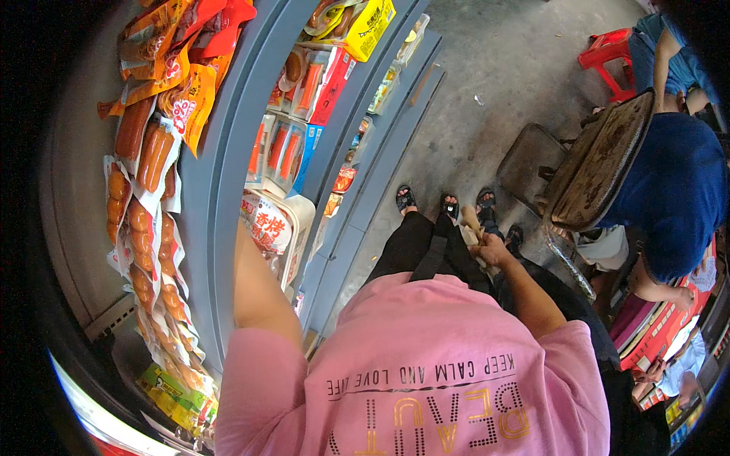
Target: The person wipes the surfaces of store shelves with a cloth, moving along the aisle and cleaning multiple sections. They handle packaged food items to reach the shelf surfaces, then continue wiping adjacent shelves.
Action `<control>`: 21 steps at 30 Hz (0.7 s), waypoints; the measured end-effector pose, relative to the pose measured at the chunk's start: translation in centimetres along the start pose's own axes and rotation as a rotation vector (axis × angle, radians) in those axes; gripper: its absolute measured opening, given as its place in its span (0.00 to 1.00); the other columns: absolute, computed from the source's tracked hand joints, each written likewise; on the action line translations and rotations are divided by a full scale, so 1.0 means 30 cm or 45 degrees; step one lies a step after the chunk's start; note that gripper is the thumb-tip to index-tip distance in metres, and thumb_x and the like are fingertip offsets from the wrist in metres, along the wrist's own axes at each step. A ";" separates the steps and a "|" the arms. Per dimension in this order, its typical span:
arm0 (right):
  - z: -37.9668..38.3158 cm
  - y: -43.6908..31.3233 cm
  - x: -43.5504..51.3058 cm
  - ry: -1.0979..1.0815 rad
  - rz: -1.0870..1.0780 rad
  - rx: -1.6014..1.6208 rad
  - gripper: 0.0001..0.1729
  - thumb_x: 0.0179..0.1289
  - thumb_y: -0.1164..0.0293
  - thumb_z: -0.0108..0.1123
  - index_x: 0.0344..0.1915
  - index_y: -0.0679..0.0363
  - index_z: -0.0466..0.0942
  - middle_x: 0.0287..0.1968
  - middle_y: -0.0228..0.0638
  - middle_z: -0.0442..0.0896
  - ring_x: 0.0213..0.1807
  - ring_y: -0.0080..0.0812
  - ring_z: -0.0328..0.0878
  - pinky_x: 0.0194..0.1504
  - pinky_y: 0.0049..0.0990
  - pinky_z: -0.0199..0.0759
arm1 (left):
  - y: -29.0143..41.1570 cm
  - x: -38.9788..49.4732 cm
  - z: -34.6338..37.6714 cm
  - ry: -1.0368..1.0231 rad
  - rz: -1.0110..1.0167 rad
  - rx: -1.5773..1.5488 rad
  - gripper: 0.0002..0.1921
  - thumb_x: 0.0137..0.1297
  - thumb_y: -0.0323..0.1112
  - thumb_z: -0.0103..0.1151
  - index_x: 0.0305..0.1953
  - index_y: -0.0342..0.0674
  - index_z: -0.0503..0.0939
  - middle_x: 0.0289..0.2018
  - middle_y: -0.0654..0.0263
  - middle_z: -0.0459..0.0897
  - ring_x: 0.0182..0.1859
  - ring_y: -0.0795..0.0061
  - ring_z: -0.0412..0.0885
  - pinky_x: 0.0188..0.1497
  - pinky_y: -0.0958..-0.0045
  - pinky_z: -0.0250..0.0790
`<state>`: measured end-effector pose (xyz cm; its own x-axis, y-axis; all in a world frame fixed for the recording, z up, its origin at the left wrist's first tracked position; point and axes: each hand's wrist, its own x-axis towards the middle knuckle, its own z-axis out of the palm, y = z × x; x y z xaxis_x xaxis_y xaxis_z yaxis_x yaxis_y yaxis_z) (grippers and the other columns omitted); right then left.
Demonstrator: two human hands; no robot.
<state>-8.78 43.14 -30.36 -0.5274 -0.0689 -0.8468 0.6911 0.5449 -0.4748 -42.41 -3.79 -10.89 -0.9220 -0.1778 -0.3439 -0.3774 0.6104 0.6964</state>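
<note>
My left forearm (pixel 262 285) reaches in among the cooler shelves, and the hand itself is hidden behind a grey shelf edge (pixel 225 188). Close to that arm is a clear-lidded pack (pixel 268 222) with red printing, in a pale plastic bin (pixel 302 219). Low in front of my body, my right hand (pixel 491 251) grips a small beige bundle (pixel 471 231); what it is made of cannot be told. Vacuum-packed sausages (pixel 151 157) hang or lie in a long row on the upper shelf.
Boxed sausages (pixel 305 85) and a yellow carton (pixel 368 28) fill the middle shelf. A person in black stands close at my right. Beyond are a worn chair (pixel 604 165), a person in a blue shirt (pixel 667 182) and a red plastic stool (pixel 607 57) on the concrete floor (pixel 485 74).
</note>
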 end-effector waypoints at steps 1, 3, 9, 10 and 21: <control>-0.001 -0.008 0.009 0.010 -0.015 0.001 0.30 0.47 0.52 0.69 0.40 0.67 0.77 0.40 0.51 0.81 0.44 0.45 0.79 0.45 0.35 0.71 | 0.006 -0.010 -0.003 -0.015 -0.005 -0.011 0.14 0.53 0.26 0.59 0.42 0.29 0.78 0.32 0.61 0.82 0.33 0.72 0.78 0.38 0.71 0.71; -0.007 -0.036 0.037 0.037 -0.040 0.010 0.30 0.47 0.53 0.69 0.41 0.67 0.77 0.40 0.50 0.81 0.44 0.44 0.80 0.45 0.35 0.71 | 0.030 -0.031 -0.001 -0.056 -0.005 -0.030 0.13 0.54 0.26 0.59 0.43 0.29 0.78 0.32 0.62 0.82 0.33 0.73 0.78 0.39 0.72 0.71; -0.049 -0.094 0.015 -0.036 0.038 0.187 0.28 0.50 0.56 0.67 0.45 0.65 0.76 0.39 0.45 0.82 0.42 0.39 0.79 0.45 0.33 0.71 | 0.125 -0.081 0.076 -0.316 0.084 0.312 0.12 0.57 0.23 0.56 0.44 0.30 0.78 0.32 0.64 0.81 0.34 0.77 0.77 0.39 0.74 0.71; -0.040 -0.095 0.014 -0.067 0.068 0.271 0.29 0.48 0.55 0.69 0.45 0.63 0.76 0.40 0.46 0.82 0.43 0.41 0.80 0.46 0.33 0.71 | 0.130 -0.088 0.089 -0.364 0.188 0.454 0.10 0.55 0.23 0.58 0.40 0.30 0.79 0.29 0.63 0.82 0.32 0.77 0.77 0.37 0.75 0.70; 0.026 0.043 0.087 0.033 0.102 0.031 0.29 0.49 0.53 0.68 0.39 0.69 0.75 0.39 0.50 0.81 0.44 0.45 0.79 0.45 0.36 0.71 | -0.130 0.203 -0.157 0.243 0.253 0.490 0.15 0.61 0.35 0.51 0.46 0.32 0.75 0.39 0.57 0.81 0.39 0.64 0.77 0.45 0.66 0.68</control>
<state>-8.89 43.01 -33.38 -0.4823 -0.0042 -0.8760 0.7431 0.5275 -0.4117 -46.96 -10.89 -12.71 -0.9861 -0.1450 -0.0807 -0.1658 0.8824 0.4403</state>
